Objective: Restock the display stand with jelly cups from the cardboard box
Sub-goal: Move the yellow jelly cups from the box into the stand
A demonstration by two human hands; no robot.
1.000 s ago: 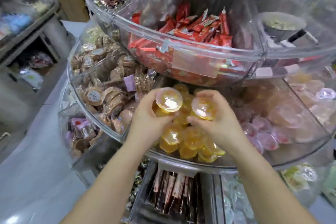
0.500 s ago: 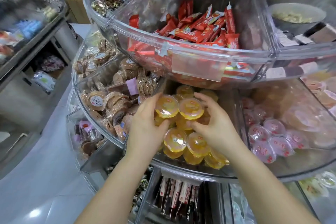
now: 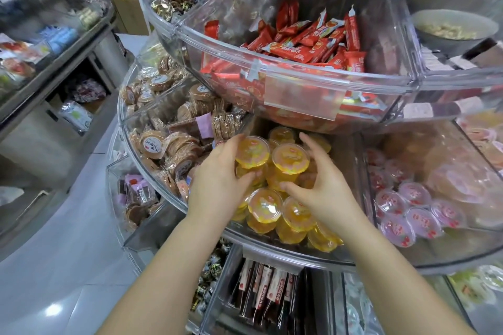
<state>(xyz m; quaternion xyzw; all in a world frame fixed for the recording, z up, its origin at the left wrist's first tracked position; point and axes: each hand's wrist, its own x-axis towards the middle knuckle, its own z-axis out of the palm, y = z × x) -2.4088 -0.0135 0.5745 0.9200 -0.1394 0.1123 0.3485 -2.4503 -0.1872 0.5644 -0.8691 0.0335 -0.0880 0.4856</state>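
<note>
1. Your left hand (image 3: 217, 182) grips a round yellow plastic jelly cup (image 3: 252, 155), thumb under, fingers behind.
2. Your right hand (image 3: 322, 187) curls around a second yellow jelly cup (image 3: 290, 158).
3. Both cups sit atop the yellow pile in the clear acrylic display stand bin (image 3: 285, 249).

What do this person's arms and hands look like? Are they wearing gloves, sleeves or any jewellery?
Both arms are bare from the bottom edge of the picture up to the wrists, with no sleeve in sight. The left hand and the right hand wear no gloves. No watch, bracelet or ring shows on the wrists or fingers that can be seen. The fingernails look short and unpainted where they show.
</note>
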